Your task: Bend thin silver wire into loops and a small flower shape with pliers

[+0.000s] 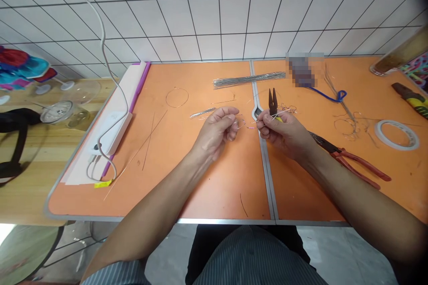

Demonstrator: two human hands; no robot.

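The left hand [216, 131] is curled, with a thin wire [243, 123] pinched close between thumb and forefinger. The wire is carried across a short gap, above the metal seam [266, 178] of the orange worktop, to the right hand [282, 133], whose fingers [266, 125] are closed on the yellow grip of needle-nose pliers [273, 101], nose upward.

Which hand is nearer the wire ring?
Left. The left hand sits below and right of the wire ring; the right hand is farther right, across the table seam.
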